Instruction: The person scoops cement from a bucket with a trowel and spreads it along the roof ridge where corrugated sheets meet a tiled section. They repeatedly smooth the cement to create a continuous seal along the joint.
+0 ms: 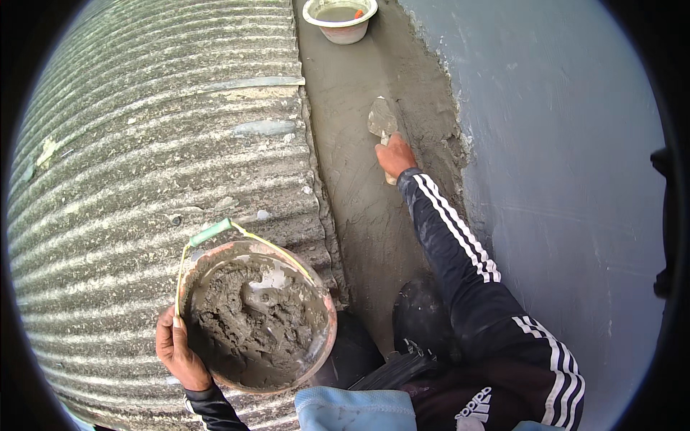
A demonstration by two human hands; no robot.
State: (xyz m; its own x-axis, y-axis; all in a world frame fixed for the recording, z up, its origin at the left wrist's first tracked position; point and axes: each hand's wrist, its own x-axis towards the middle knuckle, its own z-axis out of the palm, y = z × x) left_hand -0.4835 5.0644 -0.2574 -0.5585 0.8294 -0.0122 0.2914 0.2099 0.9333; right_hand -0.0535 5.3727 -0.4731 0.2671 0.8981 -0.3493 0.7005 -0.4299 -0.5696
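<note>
My right hand (396,155) is closed round the handle of a trowel (382,118), whose mortar-smeared pointed blade lies against the wet grey mortar strip (345,144). At the lower left, my left hand (181,350) grips the rim of a bucket (332,323), with its thumb near the base of the wire handle. Wet, lumpy mortar (251,316) partly fills the bucket. A green grip (210,232) sits on the raised wire handle at the bucket's far side.
Corrugated roofing (144,179) with crusted patches spreads across the left, its edge bordering the mortar strip. A smooth grey wall (560,179) rises on the right. At the far end stands a white basin (343,33) of murky water holding an orange object (359,14).
</note>
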